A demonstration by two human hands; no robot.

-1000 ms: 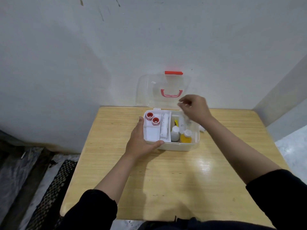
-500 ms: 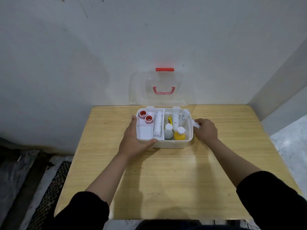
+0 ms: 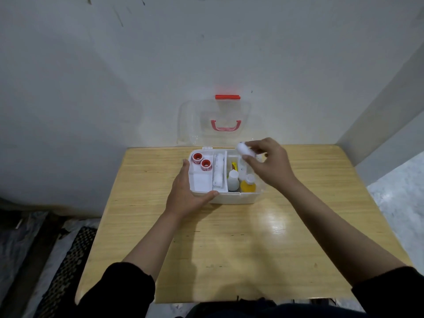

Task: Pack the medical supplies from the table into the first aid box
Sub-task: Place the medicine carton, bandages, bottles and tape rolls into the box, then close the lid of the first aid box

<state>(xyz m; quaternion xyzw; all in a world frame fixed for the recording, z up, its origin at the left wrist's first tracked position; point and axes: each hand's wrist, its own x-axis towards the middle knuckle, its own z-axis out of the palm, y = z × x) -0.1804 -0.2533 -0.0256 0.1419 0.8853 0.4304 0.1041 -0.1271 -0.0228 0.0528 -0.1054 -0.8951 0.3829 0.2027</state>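
Note:
The white first aid box (image 3: pixel 234 199) stands open on the wooden table (image 3: pixel 229 237), its clear lid (image 3: pixel 213 115) with a red handle upright against the wall. Inside I see two red-cored tape rolls (image 3: pixel 201 161), a long white bandage (image 3: pixel 218 172), a white bottle (image 3: pixel 233 180) and a yellow bottle (image 3: pixel 247 183). My left hand (image 3: pixel 187 191) grips the box's front left corner. My right hand (image 3: pixel 269 162) hovers over the box's right compartment, pinching a white bandage roll (image 3: pixel 244 149).
A white wall rises right behind the table. A black patterned mat (image 3: pixel 66 267) lies on the floor to the left. Grey floor shows past the table's right edge.
My right hand picked the white roll up from the table beside the box's right wall and raised it over the right compartment. My left hand has kept its hold on the box.

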